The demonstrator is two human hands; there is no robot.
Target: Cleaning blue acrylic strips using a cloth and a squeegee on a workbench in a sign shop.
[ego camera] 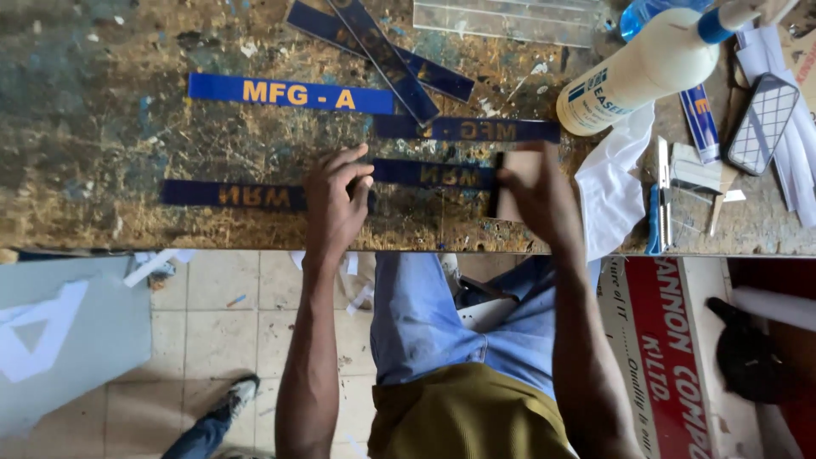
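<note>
My left hand presses its fingertips on the left end of a dark blue strip with gold letters lying on the worn workbench. My right hand grips a small flat squeegee block with a dark edge, set against the right end of that strip. Another dark blue lettered strip lies to the left of my left hand. A brighter blue lettered strip and a further dark one lie just beyond.
Two crossed blue strips lie at the top. A white glue bottle lies on its side at upper right, with a white cloth, a blue utility knife and a phone nearby. Another person's shoe shows on the tiled floor.
</note>
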